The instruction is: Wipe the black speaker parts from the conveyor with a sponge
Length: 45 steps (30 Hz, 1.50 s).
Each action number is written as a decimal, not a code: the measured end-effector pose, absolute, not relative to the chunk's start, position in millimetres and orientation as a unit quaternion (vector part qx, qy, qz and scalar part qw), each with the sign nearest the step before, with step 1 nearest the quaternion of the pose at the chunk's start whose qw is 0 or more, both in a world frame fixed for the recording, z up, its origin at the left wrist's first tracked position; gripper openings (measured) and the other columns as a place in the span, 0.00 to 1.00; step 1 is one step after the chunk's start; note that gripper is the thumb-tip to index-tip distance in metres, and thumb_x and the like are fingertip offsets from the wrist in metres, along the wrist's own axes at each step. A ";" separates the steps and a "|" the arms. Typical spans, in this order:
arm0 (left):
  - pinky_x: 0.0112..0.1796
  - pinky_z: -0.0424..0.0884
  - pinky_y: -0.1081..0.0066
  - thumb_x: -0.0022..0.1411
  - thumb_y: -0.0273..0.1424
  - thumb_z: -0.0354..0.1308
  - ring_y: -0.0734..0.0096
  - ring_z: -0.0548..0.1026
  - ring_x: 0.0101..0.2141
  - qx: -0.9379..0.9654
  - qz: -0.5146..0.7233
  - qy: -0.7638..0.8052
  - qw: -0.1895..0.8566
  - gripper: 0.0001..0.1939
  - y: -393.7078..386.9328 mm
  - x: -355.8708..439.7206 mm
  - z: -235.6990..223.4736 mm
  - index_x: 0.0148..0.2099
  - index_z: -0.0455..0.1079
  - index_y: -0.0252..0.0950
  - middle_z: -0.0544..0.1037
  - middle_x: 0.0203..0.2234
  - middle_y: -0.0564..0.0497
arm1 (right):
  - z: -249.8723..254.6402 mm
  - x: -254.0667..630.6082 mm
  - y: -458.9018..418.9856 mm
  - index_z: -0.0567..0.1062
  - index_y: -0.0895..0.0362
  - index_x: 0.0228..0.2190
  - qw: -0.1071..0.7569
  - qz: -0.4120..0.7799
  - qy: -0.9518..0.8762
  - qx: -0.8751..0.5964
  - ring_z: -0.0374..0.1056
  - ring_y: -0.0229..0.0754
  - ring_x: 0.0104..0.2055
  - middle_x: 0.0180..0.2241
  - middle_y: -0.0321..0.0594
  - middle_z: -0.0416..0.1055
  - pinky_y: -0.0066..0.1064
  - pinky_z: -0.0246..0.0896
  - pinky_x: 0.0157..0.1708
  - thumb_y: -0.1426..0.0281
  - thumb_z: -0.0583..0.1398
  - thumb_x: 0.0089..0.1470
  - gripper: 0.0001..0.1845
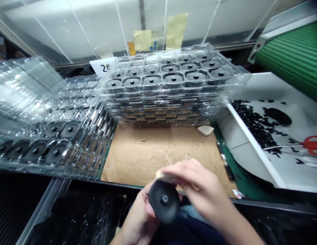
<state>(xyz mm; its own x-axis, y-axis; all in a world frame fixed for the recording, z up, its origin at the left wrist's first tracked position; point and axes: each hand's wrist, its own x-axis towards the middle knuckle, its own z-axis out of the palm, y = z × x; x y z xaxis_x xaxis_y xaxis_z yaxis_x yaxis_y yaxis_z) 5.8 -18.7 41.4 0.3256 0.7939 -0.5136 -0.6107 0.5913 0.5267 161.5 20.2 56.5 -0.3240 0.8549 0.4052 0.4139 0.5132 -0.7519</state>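
In my left hand point(141, 214) is a round black plastic disc point(162, 209) with a small raised hub at its centre. The disc is tilted toward me just past the near edge of the cardboard. My right hand point(196, 180) is closed at the disc's top edge, its fingers partly blurred. A small cream-coloured pad point(160, 175) shows under those fingertips, mostly hidden. On the cardboard point(138, 153) lies a white wedge-shaped pad point(205, 130).
Stacked clear trays point(158, 112) of black discs stand behind the cardboard, and more trays point(84, 146) are at left. A white bin point(252, 143) at right holds small black pieces and red-handled scissors point(313, 144). A black pen point(226, 163) lies beside it. A green conveyor belt point(296, 54) is beyond.
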 end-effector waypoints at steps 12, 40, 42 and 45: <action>0.45 0.68 0.70 0.34 0.39 0.71 0.61 0.76 0.42 0.056 0.458 0.358 0.811 0.29 -19.9 2.0 45.5 0.44 0.74 0.43 0.78 0.43 0.50 | -18.0 185.7 -22.7 0.76 0.52 0.39 0.323 0.335 -0.664 -0.585 0.73 0.42 0.37 0.37 0.41 0.77 0.30 0.69 0.31 0.65 0.54 0.57 0.13; 0.48 0.69 0.65 0.50 0.36 0.63 0.52 0.70 0.50 0.002 0.454 0.291 0.842 0.23 -7.0 -4.7 19.1 0.49 0.71 0.37 0.73 0.50 0.41 | -45.3 187.5 -31.1 0.79 0.51 0.37 0.309 0.435 -0.560 -0.633 0.74 0.44 0.38 0.38 0.38 0.78 0.28 0.71 0.33 0.59 0.59 0.51 0.14; 0.47 0.68 0.65 0.50 0.36 0.64 0.54 0.71 0.50 0.013 0.445 0.308 0.841 0.23 -6.1 -2.5 20.7 0.49 0.71 0.37 0.73 0.51 0.41 | -22.6 184.8 -23.5 0.77 0.51 0.39 0.327 0.384 -0.562 -0.655 0.74 0.43 0.39 0.40 0.38 0.77 0.25 0.71 0.31 0.60 0.58 0.54 0.14; 0.47 0.68 0.66 0.46 0.37 0.66 0.59 0.72 0.48 0.038 0.443 0.338 0.830 0.26 -5.5 0.8 23.3 0.49 0.71 0.39 0.74 0.49 0.44 | 19.7 171.0 -8.0 0.74 0.53 0.44 0.376 0.279 -0.635 -0.614 0.73 0.41 0.39 0.43 0.40 0.75 0.24 0.70 0.29 0.66 0.56 0.56 0.14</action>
<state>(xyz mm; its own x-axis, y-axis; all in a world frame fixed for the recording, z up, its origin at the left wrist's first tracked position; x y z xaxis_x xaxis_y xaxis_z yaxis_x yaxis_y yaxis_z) 0.8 -5.5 23.3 0.3795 0.7602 -0.5273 -0.7087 0.6052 0.3626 171.0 -8.0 19.7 0.0382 0.9901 0.1354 0.5709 0.0896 -0.8161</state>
